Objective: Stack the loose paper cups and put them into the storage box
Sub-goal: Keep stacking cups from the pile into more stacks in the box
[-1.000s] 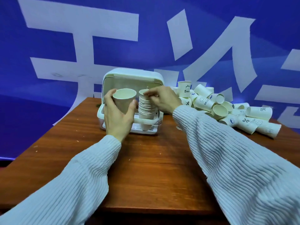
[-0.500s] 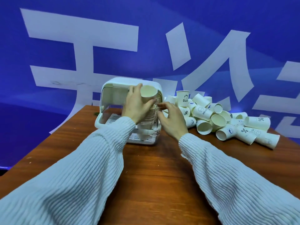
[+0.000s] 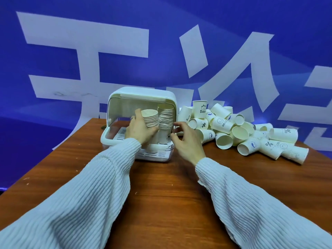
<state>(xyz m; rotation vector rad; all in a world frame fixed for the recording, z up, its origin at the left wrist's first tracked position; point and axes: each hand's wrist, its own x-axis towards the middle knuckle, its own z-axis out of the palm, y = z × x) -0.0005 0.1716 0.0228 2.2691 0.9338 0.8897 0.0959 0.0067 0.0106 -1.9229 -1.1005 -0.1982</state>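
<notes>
Two nested stacks of white paper cups already stand inside the white plastic storage box with its curved lid raised (image 3: 115, 108), which sits at the middle of the frame on the brown wooden tabletop (image 3: 161, 194). Starting from the left side of the picture, the box's slotted tray floor shows bare in its left half. Next comes the left hand (image 3: 140, 131), its fingers (image 3: 137, 114) wrapped around the shorter stack of cups (image 3: 150, 118) and holding it upright over the tray, just beside the taller stack of cups (image 3: 166, 121) that stands against the box's right wall. Further right, the right hand (image 3: 186, 141) hovers by the taller stack with its fingers (image 3: 177, 124) spread apart and lightly curved, gripping nothing; whether a fingertip touches the cups cannot be told. At the right of the frame a large heap of loose white paper cups with small printed marks (image 3: 239, 130) lies tumbled on the tabletop, one standing upright at its back and most on their sides. By the look of it the job is under way but far from done: that whole heap is left to be stacked and stowed.
</notes>
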